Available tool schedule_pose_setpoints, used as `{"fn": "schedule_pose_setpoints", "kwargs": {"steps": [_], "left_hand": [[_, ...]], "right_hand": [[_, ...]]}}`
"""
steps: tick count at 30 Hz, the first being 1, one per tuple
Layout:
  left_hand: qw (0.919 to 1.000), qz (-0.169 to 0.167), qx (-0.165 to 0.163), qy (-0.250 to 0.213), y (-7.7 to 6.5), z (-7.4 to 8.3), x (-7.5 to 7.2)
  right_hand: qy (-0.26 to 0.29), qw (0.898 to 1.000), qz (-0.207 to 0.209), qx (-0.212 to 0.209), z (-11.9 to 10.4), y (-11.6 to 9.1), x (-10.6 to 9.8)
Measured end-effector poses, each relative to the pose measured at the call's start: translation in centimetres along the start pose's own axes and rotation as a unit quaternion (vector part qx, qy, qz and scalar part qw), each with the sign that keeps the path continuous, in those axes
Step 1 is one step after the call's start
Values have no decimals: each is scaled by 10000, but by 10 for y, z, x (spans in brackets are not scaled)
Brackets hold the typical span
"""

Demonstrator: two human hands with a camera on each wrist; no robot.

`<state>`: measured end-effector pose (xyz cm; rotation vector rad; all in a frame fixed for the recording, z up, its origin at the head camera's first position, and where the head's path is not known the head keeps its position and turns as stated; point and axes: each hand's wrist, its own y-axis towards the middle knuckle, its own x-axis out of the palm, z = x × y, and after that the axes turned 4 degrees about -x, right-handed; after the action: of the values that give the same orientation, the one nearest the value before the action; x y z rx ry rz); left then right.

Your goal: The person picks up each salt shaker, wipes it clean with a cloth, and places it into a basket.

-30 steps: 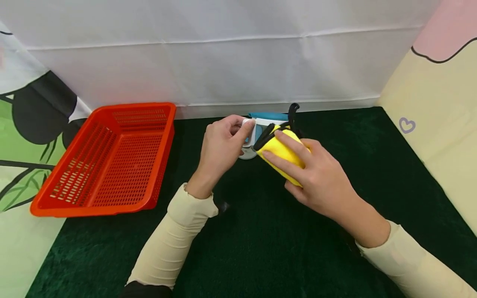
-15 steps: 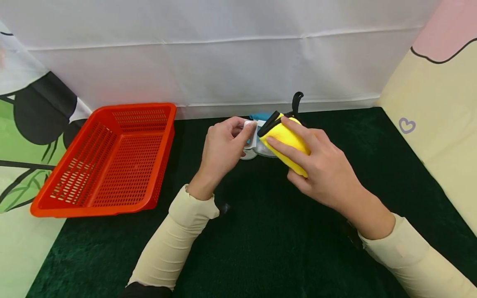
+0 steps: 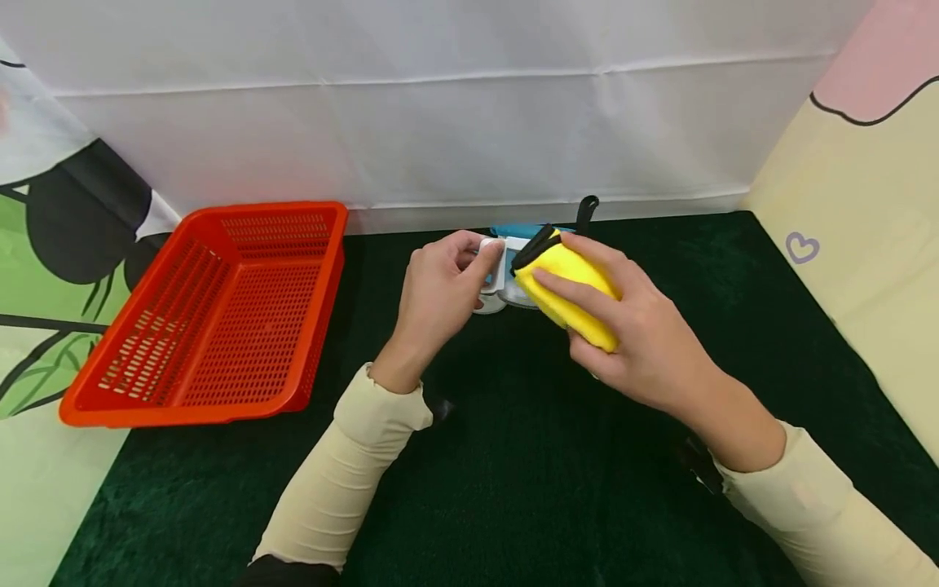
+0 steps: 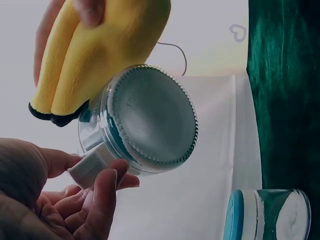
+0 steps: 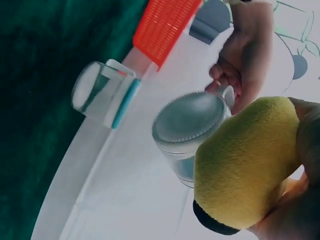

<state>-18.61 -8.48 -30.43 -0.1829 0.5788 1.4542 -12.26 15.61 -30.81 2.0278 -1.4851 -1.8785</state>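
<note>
My left hand [image 3: 440,281] pinches the white handle [image 4: 91,166] of a clear glass jar [image 4: 155,117] between thumb and fingers. The jar's round, ridged base faces the left wrist camera. In the head view, its body is mostly hidden behind the cloth and hand. My right hand [image 3: 645,334] grips a folded yellow cloth [image 3: 572,285] with black edging and a black loop [image 3: 587,214]. The cloth lies against the jar's side. A second glass jar [image 5: 102,95] with a blue lid [image 5: 126,103] and something white inside stands beyond the hands.
An orange-red perforated plastic basket [image 3: 253,326] stands on the left of the dark green cloth-covered table [image 3: 528,489]. A white fabric wall [image 3: 455,139] closes off the back. Printed panels stand at both sides.
My right hand and the yellow cloth have shifted slightly right along the jar, uncovering some of the glass. My left hand has kept its hold on the handle, hardly moving.
</note>
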Motion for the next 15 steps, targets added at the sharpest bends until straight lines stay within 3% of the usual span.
{"fn": "schedule_pose_setpoints", "kwargs": {"steps": [4, 9, 12, 15], "left_hand": [[10000, 3, -14, -27, 0, 0, 0], [9999, 128, -17, 111, 1, -1, -1], [9998, 117, -52, 132, 1, -2, -1], [9999, 22, -112, 28, 1, -3, 0]], "right_hand": [[-214, 9996, 135, -108, -2, 0, 6], [-588, 9974, -261, -332, -8, -11, 21], [-463, 9984, -251, -203, -7, -12, 20], [-328, 9995, 23, 4, -3, -7, 13]]}}
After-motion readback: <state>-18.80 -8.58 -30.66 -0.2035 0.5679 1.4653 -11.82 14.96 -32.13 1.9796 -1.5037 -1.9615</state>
